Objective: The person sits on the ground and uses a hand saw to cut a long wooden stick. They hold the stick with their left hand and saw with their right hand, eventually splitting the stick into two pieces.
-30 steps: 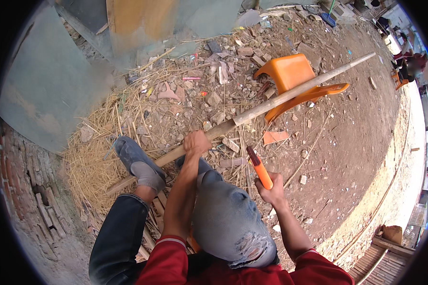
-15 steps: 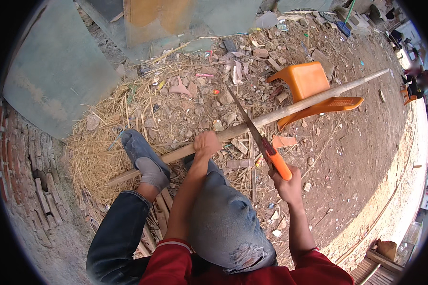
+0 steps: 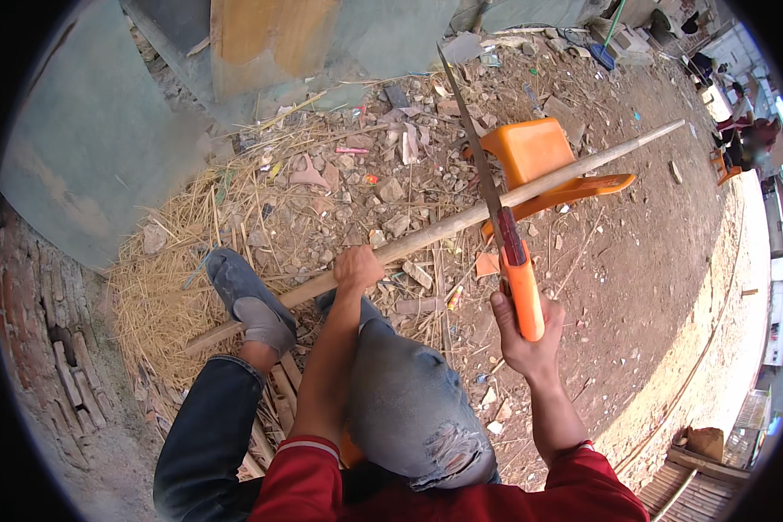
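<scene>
A long wooden pole (image 3: 444,228) slants from my left foot up to the far right, resting across an orange plastic chair (image 3: 529,155) that lies tipped on the ground. My left hand (image 3: 358,268) is closed around the pole near my knee. My left shoe (image 3: 248,283) is against the pole's lower end. My right hand (image 3: 531,335) grips the orange handle of a hand saw (image 3: 491,178). The saw's blade points away from me and passes over the pole; whether its teeth touch the wood I cannot tell.
Straw (image 3: 161,300) and broken rubble (image 3: 387,191) cover the ground. Grey sheets (image 3: 87,157) lean at the far left, above a worn brick wall (image 3: 61,348). People (image 3: 744,139) sit at the far right. A slatted wooden piece (image 3: 692,487) lies at the lower right.
The saw has moved up and turned more upright, its blade now reaching higher over the pole. My left hand stays on the pole. The whole view has shifted slightly.
</scene>
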`<state>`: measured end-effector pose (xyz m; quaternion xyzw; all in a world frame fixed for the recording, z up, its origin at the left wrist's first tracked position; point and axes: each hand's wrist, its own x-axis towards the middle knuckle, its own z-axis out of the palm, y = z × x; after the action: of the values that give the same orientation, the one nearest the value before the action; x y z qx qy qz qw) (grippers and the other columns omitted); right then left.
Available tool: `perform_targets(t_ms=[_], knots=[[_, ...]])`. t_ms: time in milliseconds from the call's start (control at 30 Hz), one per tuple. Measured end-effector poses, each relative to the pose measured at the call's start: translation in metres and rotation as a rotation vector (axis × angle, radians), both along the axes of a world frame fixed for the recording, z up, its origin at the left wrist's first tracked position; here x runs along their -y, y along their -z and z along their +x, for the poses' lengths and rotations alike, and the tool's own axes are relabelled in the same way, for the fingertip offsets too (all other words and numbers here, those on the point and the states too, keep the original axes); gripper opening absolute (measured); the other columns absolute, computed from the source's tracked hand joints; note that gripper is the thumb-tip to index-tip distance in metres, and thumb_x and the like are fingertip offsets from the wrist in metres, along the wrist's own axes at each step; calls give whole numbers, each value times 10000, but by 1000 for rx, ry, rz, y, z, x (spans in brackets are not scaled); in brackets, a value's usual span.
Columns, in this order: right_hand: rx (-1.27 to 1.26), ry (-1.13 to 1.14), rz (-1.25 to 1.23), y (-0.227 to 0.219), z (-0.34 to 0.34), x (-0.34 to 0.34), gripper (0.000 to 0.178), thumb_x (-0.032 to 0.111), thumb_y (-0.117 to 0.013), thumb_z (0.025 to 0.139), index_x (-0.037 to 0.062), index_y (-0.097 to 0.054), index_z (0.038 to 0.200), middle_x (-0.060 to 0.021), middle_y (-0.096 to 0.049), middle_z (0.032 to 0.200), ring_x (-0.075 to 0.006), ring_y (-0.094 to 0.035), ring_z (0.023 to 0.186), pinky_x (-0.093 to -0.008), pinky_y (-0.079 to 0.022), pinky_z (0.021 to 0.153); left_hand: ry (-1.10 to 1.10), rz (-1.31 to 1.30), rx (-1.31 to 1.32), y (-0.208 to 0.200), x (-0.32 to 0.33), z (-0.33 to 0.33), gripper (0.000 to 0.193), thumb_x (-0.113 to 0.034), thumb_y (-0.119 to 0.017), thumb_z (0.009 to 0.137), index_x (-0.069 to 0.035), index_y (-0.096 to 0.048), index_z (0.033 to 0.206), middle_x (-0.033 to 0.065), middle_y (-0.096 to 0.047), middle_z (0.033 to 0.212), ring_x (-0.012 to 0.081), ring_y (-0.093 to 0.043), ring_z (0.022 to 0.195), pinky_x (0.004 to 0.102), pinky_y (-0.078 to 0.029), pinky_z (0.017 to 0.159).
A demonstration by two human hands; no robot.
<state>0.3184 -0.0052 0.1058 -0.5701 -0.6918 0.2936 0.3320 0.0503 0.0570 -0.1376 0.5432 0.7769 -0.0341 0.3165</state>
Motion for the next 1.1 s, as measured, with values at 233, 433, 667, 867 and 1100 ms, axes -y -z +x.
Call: perform_targets(t_ms=[233, 433, 667, 867, 1100], knots=[[71, 59, -294, 102, 25, 52, 255, 202, -703, 925, -8, -662, 788, -162, -615, 601, -288, -625, 517, -416, -485, 550, 3, -25, -3, -3, -3, 4, 324, -186, -720, 768, -15, -800, 1030, 232, -767, 1058, 352, -751, 1033, 410, -589, 933], [67, 10, -376, 109, 24, 49, 257, 216, -710, 905, 1, -647, 779, -189, -603, 614, -339, -640, 550, -435, -500, 575, 0, -6, -6, 0, 0, 4, 346, -174, -753, 740, 4, -795, 1034, 226, -770, 1050, 348, -755, 1019, 409, -591, 931], [144, -28, -476, 69, 66, 120, 174, 149, -718, 868, 36, -655, 752, -140, -605, 591, -291, -653, 524, -404, -524, 581, 5, -34, -7, 2, 0, -5, 323, -175, -751, 743, -9, -800, 1016, 232, -770, 1044, 354, -756, 1018, 419, -597, 919], [119, 25, -410, 113, 38, 77, 154, 130, -702, 848, 26, -659, 743, -119, -618, 593, -304, -675, 550, -393, -532, 572, 21, 5, 9, 14, -4, 4, 322, -175, -751, 748, -5, -797, 1017, 239, -767, 1062, 357, -753, 1035, 431, -592, 932], [21, -60, -279, 167, -18, 4, 158, 168, -726, 844, 17, -683, 825, -153, -641, 646, -289, -664, 565, -399, -532, 606, -10, 31, -25, 4, -10, -16, 311, -178, -752, 747, -20, -808, 1010, 221, -774, 1049, 355, -752, 1035, 414, -593, 923]])
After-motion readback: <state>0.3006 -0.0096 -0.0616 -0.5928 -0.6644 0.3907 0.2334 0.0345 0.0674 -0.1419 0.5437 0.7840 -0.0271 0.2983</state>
